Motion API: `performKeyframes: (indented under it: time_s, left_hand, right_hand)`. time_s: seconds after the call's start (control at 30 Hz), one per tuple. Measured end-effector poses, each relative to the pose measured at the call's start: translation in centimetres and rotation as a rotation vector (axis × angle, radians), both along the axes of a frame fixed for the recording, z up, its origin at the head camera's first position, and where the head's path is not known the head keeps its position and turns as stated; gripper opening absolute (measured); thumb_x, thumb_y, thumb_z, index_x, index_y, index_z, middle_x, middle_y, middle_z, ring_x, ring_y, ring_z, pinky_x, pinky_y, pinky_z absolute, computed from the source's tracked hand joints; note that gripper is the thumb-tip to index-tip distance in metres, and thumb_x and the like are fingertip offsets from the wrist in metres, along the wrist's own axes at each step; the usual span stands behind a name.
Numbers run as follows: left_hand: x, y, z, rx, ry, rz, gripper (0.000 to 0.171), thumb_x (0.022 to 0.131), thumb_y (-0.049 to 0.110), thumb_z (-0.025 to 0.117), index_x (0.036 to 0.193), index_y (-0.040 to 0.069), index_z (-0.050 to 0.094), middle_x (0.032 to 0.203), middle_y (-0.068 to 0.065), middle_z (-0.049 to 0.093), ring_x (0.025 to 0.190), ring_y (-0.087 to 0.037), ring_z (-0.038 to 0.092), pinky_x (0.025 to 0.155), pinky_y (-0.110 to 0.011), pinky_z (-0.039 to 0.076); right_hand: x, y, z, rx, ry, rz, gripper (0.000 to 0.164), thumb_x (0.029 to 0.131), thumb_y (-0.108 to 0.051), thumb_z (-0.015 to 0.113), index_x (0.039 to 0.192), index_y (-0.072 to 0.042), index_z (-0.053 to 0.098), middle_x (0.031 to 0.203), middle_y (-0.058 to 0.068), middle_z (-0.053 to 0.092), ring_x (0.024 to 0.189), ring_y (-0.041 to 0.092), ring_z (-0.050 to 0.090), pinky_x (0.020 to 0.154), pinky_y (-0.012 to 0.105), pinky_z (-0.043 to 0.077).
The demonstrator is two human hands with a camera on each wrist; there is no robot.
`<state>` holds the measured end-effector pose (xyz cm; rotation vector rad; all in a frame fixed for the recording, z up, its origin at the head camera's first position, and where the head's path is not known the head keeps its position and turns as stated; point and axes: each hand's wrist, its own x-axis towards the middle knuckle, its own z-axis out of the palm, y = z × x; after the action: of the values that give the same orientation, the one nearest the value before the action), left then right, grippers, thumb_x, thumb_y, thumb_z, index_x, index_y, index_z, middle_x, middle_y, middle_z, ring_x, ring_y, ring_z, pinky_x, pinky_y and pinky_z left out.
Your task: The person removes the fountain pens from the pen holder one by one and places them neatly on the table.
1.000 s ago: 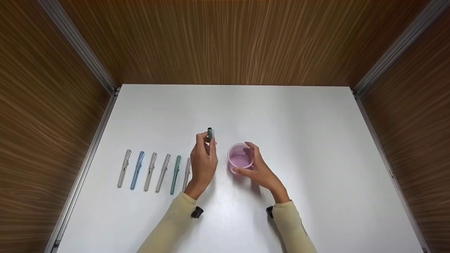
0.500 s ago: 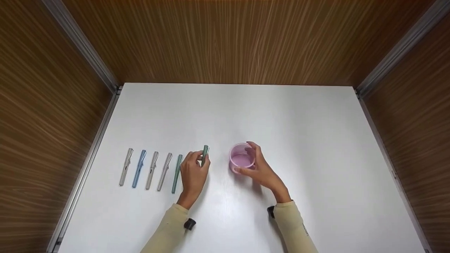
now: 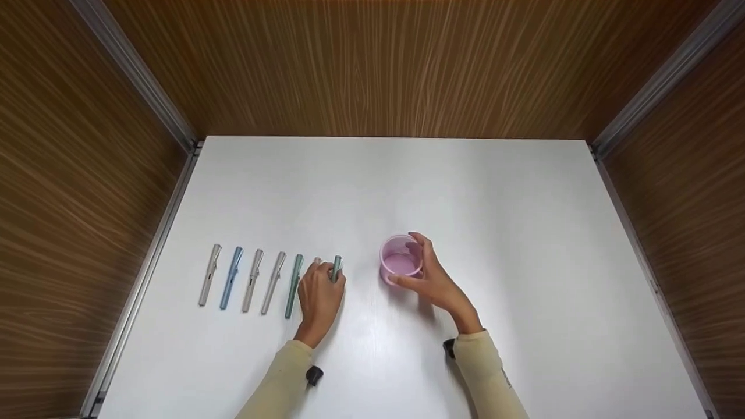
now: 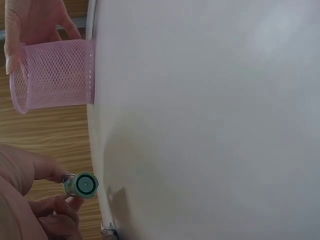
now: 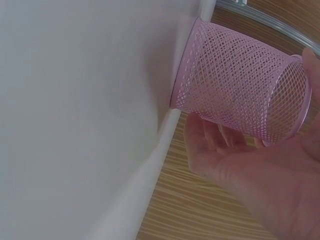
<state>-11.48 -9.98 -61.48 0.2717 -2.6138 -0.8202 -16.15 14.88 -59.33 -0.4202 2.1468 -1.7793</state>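
Note:
My left hand [image 3: 320,299] pinches a green pen [image 3: 336,267] between thumb and fingers, low over the white table at the right end of a row of pens. In the left wrist view the round end of this green pen [image 4: 86,185] faces the camera, close to the tabletop; whether it touches is unclear. Under my left fingers lies a pale pen [image 3: 317,261], mostly hidden. My right hand [image 3: 439,288] grips a pink mesh pen holder [image 3: 385,276] from the right, thumb and fingers about its rim. The holder stands upright, and no pens show inside.
Left of my left hand several pens lie side by side on the table [image 3: 465,192]: a silver pen [image 3: 209,274], a blue pen [image 3: 231,278], more silver ones and a green pen [image 3: 294,286]. Wood-grain panels [image 3: 372,70] enclose the table at the back and both sides.
My left hand has moved left and toward me, away from the holder, and lowered the green pen beside the pale one. My right hand keeps its grip on the holder.

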Motion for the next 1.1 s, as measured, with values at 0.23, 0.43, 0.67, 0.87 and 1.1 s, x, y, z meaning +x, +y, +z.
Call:
performKeyframes:
  time_s: [0.23, 0.43, 0.67, 0.87, 1.1]
  left_hand:
    - [-0.29, -0.25, -0.29, -0.023, -0.086, 0.018, 0.015, 0.088, 0.011, 0.077, 0.092, -0.003, 0.077, 0.092, -0.016, 0.072, 0.081, -0.032, 0.073, 0.069, -0.045, 0.059]
    - [-0.63, -0.62, -0.58, -0.059, -0.111, 0.021, 0.013, 0.088, 0.01, 0.076, 0.088, -0.003, 0.076, 0.086, -0.013, 0.069, 0.075, -0.03, 0.071, 0.064, -0.044, 0.057]
    - [-0.53, -0.78, -0.56, -0.165, -0.087, -0.03, 0.015, 0.088, 0.007, 0.077, 0.087, -0.006, 0.071, 0.082, -0.015, 0.065, 0.069, -0.032, 0.07, 0.059, -0.043, 0.057]
    - [-0.38, -0.85, -0.47, -0.197, -0.092, -0.052, 0.016, 0.087, 0.005, 0.076, 0.091, -0.009, 0.07, 0.086, -0.019, 0.066, 0.071, -0.034, 0.07, 0.059, -0.044, 0.058]
    - [-0.5, -0.95, -0.41, -0.198, -0.12, -0.058, 0.021, 0.088, 0.006, 0.077, 0.097, -0.012, 0.07, 0.094, -0.022, 0.067, 0.077, -0.034, 0.071, 0.063, -0.042, 0.059]
  right_hand:
    - [0.11, -0.21, 0.0, 0.0, -0.009, 0.007, 0.1, 0.083, -0.031, 0.088, 0.156, -0.024, 0.02, 0.158, 0.01, 0.04, 0.144, 0.037, 0.042, 0.112, 0.056, 0.04]
    - [0.14, -0.33, -0.06, 0.002, -0.008, 0.008, 0.1, 0.083, -0.03, 0.088, 0.156, -0.025, 0.019, 0.159, 0.01, 0.039, 0.144, 0.038, 0.041, 0.112, 0.057, 0.04]
    - [0.21, -0.58, -0.1, -0.001, 0.001, 0.008, 0.101, 0.083, -0.032, 0.088, 0.157, -0.024, 0.02, 0.158, 0.009, 0.039, 0.143, 0.038, 0.042, 0.112, 0.057, 0.04]
    - [0.19, -0.83, -0.24, 0.0, 0.015, 0.004, 0.101, 0.083, -0.03, 0.088, 0.158, -0.022, 0.019, 0.157, 0.012, 0.038, 0.143, 0.039, 0.041, 0.112, 0.059, 0.039]
    - [0.19, -0.99, -0.2, -0.012, 0.019, 0.007, 0.1, 0.084, -0.023, 0.087, 0.158, -0.019, 0.02, 0.159, 0.015, 0.038, 0.143, 0.04, 0.041, 0.111, 0.06, 0.039]
